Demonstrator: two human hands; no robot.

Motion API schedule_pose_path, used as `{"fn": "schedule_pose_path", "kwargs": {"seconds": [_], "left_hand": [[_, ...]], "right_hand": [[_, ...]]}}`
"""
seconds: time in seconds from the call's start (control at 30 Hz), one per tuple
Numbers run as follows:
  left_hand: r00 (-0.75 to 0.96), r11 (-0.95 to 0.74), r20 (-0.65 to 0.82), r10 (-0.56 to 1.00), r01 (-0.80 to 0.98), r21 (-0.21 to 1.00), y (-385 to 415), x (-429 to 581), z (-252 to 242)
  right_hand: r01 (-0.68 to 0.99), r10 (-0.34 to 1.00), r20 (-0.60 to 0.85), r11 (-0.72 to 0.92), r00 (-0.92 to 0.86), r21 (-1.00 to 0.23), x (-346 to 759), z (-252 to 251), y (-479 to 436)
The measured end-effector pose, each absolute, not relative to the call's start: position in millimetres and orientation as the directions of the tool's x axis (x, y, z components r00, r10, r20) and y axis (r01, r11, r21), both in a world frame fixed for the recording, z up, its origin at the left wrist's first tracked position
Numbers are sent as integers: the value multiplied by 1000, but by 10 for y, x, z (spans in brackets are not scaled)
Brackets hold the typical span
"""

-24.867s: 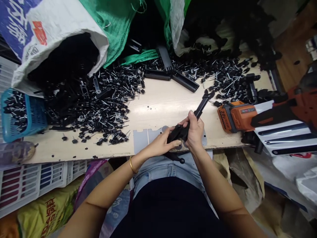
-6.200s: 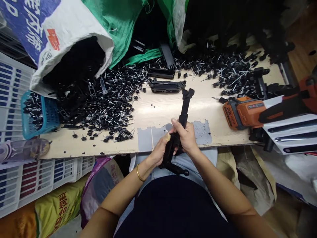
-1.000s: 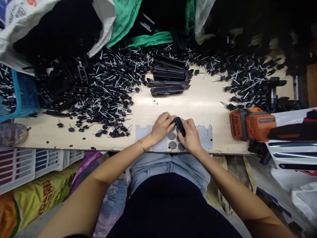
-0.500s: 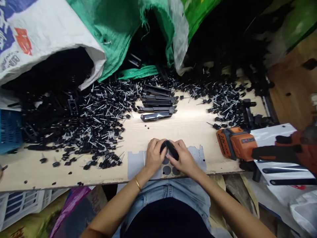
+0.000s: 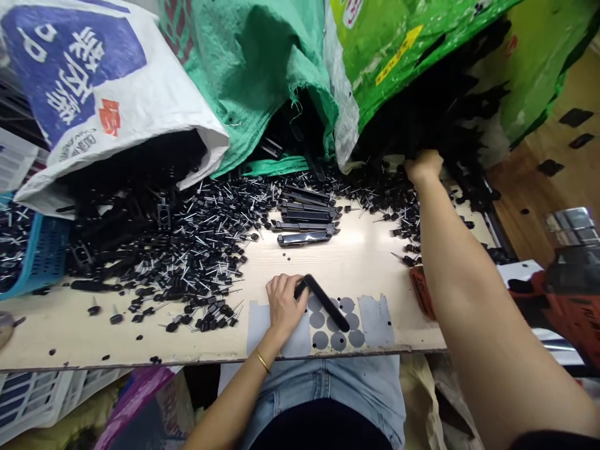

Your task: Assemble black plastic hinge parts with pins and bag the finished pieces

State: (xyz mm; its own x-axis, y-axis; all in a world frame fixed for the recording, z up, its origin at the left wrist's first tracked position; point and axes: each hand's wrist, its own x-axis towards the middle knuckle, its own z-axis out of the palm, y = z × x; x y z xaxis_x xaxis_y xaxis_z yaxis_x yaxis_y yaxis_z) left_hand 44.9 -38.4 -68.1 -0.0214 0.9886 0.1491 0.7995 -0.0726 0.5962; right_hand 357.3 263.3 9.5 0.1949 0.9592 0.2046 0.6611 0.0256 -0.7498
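Observation:
My left hand is closed on a black hinged plastic piece, bent like a V, near the front edge of the workbench. One long arm of this piece slants down to the right over grey round pads on the bench. Far to the right, my right hand reaches into the mouth of a green bag among black plastic parts. Its fingers are hidden in the dark there. Several similar black bars lie in a stack beyond my left hand.
Heaps of black knobs with metal pins cover the left and back of the bench. A white bag and a teal sack open towards me. An orange cordless drill lies right, partly behind my forearm. A blue basket stands left.
My right hand has let go of the black hinged piece and moved far forward and right into the green bag. My left hand keeps the piece, now opened wider. The view has tilted up.

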Motion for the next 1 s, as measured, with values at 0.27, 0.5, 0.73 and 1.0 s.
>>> {"fn": "schedule_pose_path", "kwargs": {"seconds": [0.27, 0.5, 0.73, 1.0], "left_hand": [[-21, -7, 55, 998, 885, 465, -450, 417, -529], [676, -645, 15, 737, 696, 315, -167, 486, -203], [388, -123, -231, 892, 701, 702, -409, 516, -130], [320, -109, -211, 924, 746, 657, -702, 585, 29]], "right_hand": [[21, 896, -347, -367, 278, -930, 2912, 83, 473], [-236, 813, -520, -468, 263, -852, 2369, -150, -436], [-364, 850, -485, -394, 204, -844, 2134, -13, -398], [-291, 904, -381, -318, 193, -902, 2030, 7, -338]]}}
